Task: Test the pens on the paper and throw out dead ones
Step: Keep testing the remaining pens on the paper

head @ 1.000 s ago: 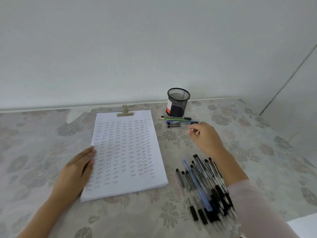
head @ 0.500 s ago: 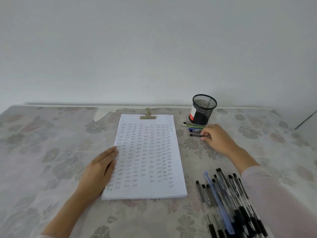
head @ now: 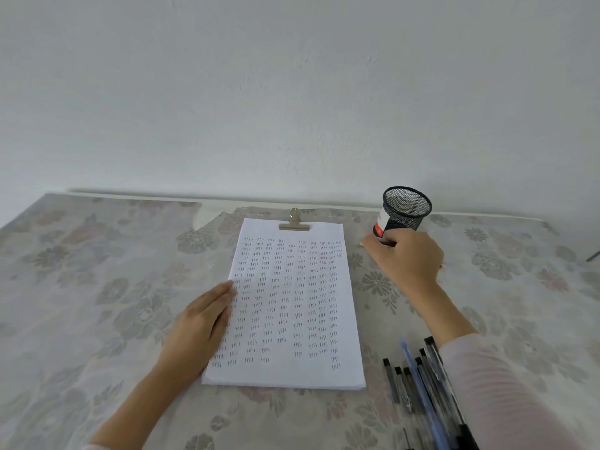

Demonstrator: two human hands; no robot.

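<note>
Mostly matt, little shine.
The worktop [head: 519,287] wore a matt floral cloth [head: 97,287]; the paper [head: 292,371] looked smooth, its clip [head: 294,224] brassy metal, the cup [head: 407,211] black wire mesh, the pens [head: 418,381] hard plastic.

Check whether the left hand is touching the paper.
Touching. The head view shows the left hand lying flat, its fingers overlapping the left edge of the paper with no gap.
</note>
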